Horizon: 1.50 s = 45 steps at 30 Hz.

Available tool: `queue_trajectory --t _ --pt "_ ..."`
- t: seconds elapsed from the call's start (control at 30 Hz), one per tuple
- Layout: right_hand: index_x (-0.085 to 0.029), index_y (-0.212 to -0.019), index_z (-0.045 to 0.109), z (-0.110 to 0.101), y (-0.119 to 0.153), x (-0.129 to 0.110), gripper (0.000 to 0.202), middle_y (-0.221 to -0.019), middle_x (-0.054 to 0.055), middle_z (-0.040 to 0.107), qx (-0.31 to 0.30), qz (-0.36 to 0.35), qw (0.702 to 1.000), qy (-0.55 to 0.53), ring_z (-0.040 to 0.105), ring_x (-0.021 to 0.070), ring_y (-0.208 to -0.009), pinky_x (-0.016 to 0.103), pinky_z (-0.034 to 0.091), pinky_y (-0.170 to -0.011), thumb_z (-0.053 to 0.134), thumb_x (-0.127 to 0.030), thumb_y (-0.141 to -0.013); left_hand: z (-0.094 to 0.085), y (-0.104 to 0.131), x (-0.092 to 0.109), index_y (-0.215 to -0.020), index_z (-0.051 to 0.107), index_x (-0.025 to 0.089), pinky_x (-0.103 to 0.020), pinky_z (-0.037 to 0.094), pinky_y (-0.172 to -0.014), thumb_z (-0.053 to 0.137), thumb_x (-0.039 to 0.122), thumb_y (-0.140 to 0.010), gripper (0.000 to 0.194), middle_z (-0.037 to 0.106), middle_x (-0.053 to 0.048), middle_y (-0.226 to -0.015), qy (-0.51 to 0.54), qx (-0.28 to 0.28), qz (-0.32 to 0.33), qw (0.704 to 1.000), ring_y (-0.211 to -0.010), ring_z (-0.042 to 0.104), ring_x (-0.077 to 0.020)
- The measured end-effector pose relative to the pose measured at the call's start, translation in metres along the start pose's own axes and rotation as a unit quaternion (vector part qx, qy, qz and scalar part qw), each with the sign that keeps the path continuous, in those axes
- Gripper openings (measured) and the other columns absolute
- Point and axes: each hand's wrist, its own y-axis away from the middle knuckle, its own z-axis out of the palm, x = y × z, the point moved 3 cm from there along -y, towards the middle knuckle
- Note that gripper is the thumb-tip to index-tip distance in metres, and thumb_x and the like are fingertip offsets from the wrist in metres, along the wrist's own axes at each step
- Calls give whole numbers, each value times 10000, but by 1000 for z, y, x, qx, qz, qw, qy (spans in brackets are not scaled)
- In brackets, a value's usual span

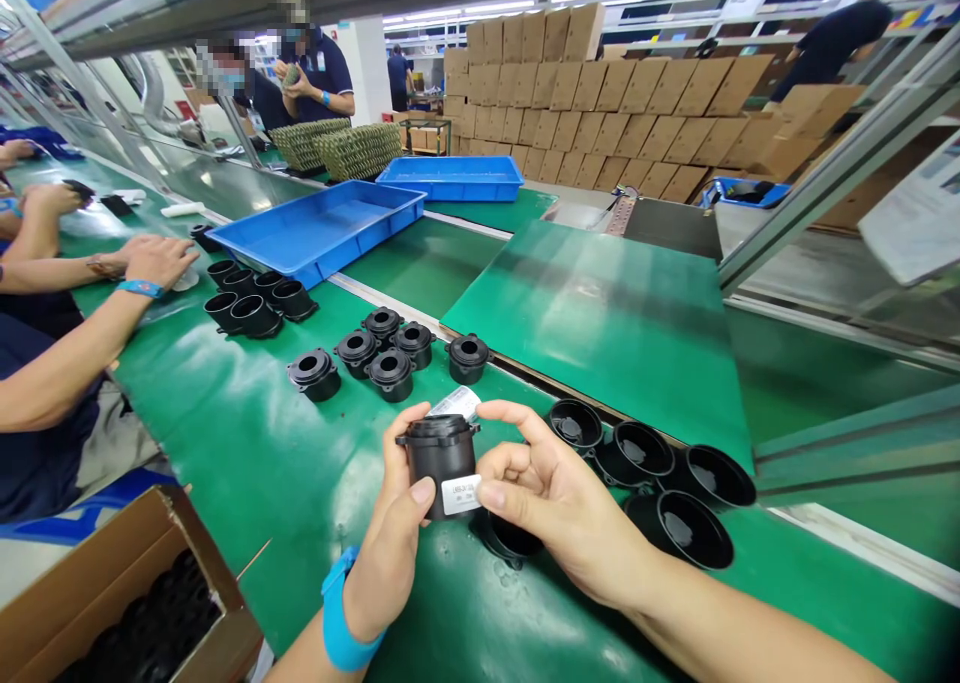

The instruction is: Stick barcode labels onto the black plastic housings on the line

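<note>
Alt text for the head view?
A left hand holds a black cylindrical part over a green worktop, the right hand touching the edge of its white label. More black parts stand nearby; blue trays and stacked cartons are beyond.

Green bench (pixel 247 413) with black housings (pixel 391 391); black cups (pixel 688 533); blue tray (pixel 319 231)

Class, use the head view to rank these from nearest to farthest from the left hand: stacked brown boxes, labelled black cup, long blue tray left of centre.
From the left hand:
1. Labelled black cup: held in it.
2. Long blue tray: beyond, toward the left.
3. Stacked brown boxes: far background, right of centre.
</note>
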Motion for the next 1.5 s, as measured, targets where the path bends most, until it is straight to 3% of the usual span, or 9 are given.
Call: queue_trajectory --t 0.43,0.8,1.17,1.27,1.33,1.4,1.43,1.5 --pt "-252 -1269 521 -3 -2 3 660 -785 -55 703 18 4 999 42 573 125 -659 260 412 -651 991 -366 -819 -3 2 -4 -1535 417 334 -515 422 -1186 586 571 -1011 599 548 -78 -1519 -16 -13 14 1000 -1406 526 -363" --pt "-239 -1265 519 -2 -2 4 636 -783 -65 713 12 -6 999 34 569 98 -663 234 406 -650 981 -352 -843 -4 2 -5 -1553 391 337 -519 379 -1226 573 578 -1025 608 508 -80 -1562 -33 -26 25 999 -1457 475 -362" --pt "-240 -1234 546 -1 -2 5 602 -781 -55 712 17 -20 999 32 582 98 -648 229 439 -642 986 -339 -835 -5 4 -4 -1572 374 348 -452 480 -1104 633 532 -1018 639 549 -81 -1505 -73 -8 11 997 -1281 597 -306" --pt "-272 -1201 567 -3 0 8 558 -765 -60 689 38 -63 996 43 618 121 -658 257 511 -675 982 -348 -836 -6 4 -4 -1573 390 352 -472 478 -1125 646 540 -1002 654 566 -78 -1504 -45 1 14 999 -1306 594 -320" --pt "-308 -1220 599 -5 2 6 629 -883 -36 704 63 -141 985 81 673 155 -783 291 573 -767 1031 -352 -765 -6 4 -4 -1578 401 352 -489 464 -1152 656 536 -992 664 572 -78 -1514 -30 -3 16 999 -1338 583 -333" --pt "-361 -1341 613 -4 4 4 811 -1162 18 714 63 -213 962 159 698 213 -1029 338 602 -908 1080 -340 -678 -6 4 -3 -1582 412 357 -498 453 -1171 659 526 -989 663 575 -77 -1524 -13 -13 12 1000 -1363 572 -338" --pt "-384 -1413 602 -3 4 2 879 -1316 44 683 49 -236 947 212 679 246 -1151 360 601 -965 1079 -325 -678 -6 4 -3 -1583 420 358 -502 457 -1169 656 528 -988 662 575 -78 -1528 -2 -17 12 1000 -1366 571 -340" --pt "-414 -1509 567 -1 4 1 851 -1480 68 616 14 -264 911 316 643 287 -1275 389 613 -991 1006 -278 -793 -7 4 -2 -1586 431 352 -507 479 -1147 647 547 -982 670 580 -86 -1522 15 -19 17 1000 -1346 584 -347"
